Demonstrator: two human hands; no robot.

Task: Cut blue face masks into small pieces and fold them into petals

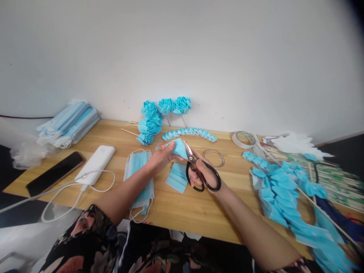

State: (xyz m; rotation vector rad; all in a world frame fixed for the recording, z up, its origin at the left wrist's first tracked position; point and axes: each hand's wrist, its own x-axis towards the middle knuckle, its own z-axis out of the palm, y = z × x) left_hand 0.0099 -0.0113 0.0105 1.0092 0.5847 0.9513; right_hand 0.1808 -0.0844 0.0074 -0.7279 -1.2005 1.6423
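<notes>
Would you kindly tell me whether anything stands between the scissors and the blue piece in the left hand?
Nothing visible does: the scissors in the right hand have their blades right at the edge of the blue piece in the left hand. Whether they touch is unclear.

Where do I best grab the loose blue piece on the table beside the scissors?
Pinch the blue piece by its near edge, probably best coming in low from the wearer's side: it lies flat with that edge exposed, while the scissors and right hand crowd its right side.
</notes>
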